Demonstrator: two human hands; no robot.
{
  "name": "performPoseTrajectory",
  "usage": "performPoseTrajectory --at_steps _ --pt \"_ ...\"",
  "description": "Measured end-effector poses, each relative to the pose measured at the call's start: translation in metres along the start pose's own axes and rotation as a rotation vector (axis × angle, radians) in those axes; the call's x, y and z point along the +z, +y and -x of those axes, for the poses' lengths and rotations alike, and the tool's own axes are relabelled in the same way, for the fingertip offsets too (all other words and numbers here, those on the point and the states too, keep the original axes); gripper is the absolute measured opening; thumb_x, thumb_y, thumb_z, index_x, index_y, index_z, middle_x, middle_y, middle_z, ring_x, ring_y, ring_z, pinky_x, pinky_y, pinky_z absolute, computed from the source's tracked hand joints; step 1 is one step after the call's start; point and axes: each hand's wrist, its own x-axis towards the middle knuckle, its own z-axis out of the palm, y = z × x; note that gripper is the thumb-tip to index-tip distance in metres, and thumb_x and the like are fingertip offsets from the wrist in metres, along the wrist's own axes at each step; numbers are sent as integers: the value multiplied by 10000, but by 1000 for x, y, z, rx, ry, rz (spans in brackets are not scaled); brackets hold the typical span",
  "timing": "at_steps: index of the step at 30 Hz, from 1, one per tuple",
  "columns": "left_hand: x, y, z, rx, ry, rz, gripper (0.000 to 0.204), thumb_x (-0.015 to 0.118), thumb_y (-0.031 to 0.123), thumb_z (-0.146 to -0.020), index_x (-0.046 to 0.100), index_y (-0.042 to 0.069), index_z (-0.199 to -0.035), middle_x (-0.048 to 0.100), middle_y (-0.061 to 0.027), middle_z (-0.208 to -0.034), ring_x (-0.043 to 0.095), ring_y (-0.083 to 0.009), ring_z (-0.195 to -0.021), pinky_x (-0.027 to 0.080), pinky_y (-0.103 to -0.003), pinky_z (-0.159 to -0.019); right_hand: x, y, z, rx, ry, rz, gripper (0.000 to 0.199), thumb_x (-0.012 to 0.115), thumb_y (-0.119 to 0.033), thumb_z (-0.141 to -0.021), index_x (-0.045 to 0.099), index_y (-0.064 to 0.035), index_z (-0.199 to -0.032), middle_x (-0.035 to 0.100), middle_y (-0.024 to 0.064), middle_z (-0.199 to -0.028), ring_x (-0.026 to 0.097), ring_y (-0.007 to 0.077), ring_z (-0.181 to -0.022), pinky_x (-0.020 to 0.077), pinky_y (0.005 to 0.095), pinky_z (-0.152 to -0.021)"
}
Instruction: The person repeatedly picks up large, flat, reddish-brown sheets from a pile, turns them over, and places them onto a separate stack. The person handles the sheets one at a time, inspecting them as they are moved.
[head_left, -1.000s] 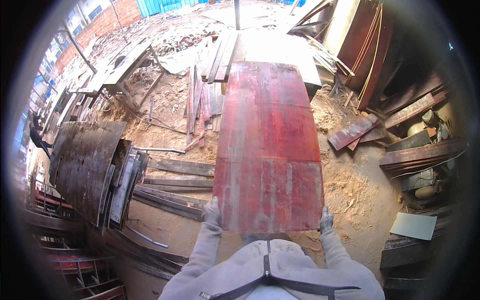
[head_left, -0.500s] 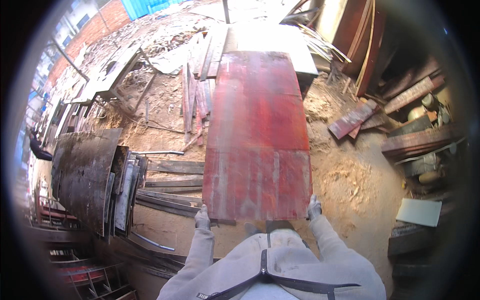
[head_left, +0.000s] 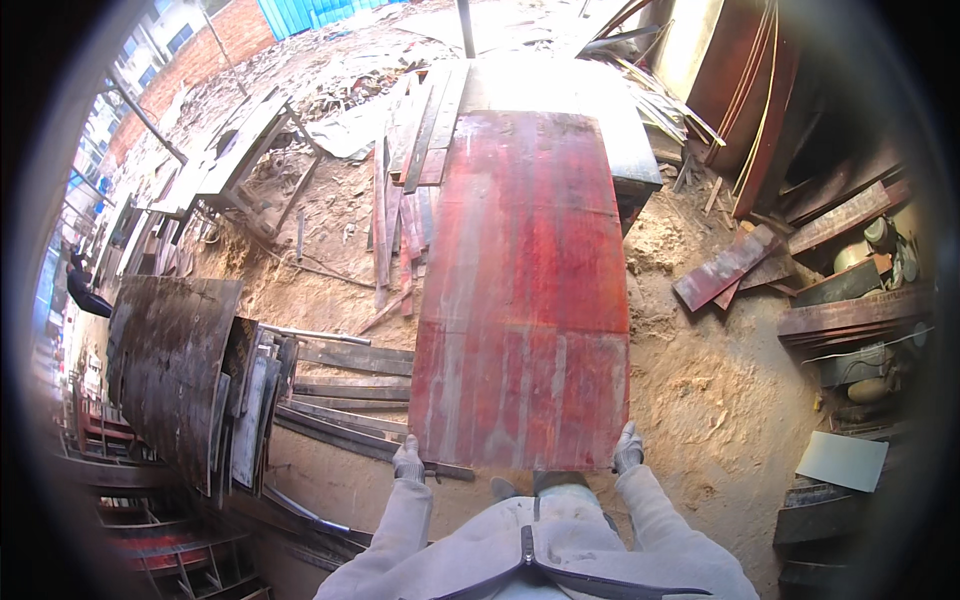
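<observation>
A long red board (head_left: pixel 525 300) with grey streaks stretches out in front of me, away from my body. My left hand (head_left: pixel 409 460), in a grey glove, grips its near left corner. On the near right corner my right hand (head_left: pixel 628 450), gloved too, is closed round the edge. The fingers under the board are hidden. Its far end reaches the bright white tabletop (head_left: pixel 630 165), which partly shows beyond it; the glare hides whether they touch there.
Dark sheets (head_left: pixel 172 370) lean in a stack at the left, beside stacked wooden strips (head_left: pixel 350 388). Loose planks (head_left: pixel 728 265) lie on the sawdust-covered ground at right, near a pale panel (head_left: pixel 842 461). A post (head_left: pixel 465 28) stands at the back. A person (head_left: pixel 85 288) is at far left.
The board and both my hands appear slightly lower in the picture, and the surroundings have shifted down too. Both hands keep their grip on the near corners.
</observation>
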Motion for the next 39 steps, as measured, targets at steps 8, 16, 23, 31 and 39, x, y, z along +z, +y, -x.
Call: performPoseTrajectory --at_steps 8,16,23,31,39 --pt "0 4 -17 -110 22 7 652 598 603 -980 641 2 -1230 649 -146 -1075 670 -349 -744 628 -527 -471 20 -2 -16 -59 -5 91 940 190 -722 -1026 621 95 -1202 715 276 -877 730 386 -704 581 472 -587" --pt "17 4 -53 7 101 -88 613 595 549 -1014 701 -40 -1143 707 -130 -995 645 -249 -846 554 -414 -711 21 -34 -29 -44 -33 73 894 210 -676 -1049 620 94 -1244 721 296 -946 743 395 -795 589 470 -650" --pt "56 90 -63 -7 101 -163 585 599 493 -1028 713 -73 -1125 731 -130 -968 637 -232 -849 524 -378 -794 33 -90 -62 -147 -14 54 894 228 -688 -1043 630 99 -1181 709 287 -896 731 390 -738 579 474 -606" --pt "91 139 -78 -257 133 13 528 622 461 -1018 697 -43 -1156 716 -129 -1002 660 -237 -819 564 -385 -726 40 -138 -90 -28 -47 85 895 216 -664 -1051 634 109 -1215 715 313 -1061 727 435 -964 601 484 -797" --pt "126 191 -103 -211 115 34 527 577 457 -1026 655 -12 -1253 710 -129 -1016 704 -293 -705 589 -450 -441 33 -205 -94 -141 -22 51 890 218 -694 -1039 615 73 -1254 718 285 -1038 732 399 -896 591 482 -712"
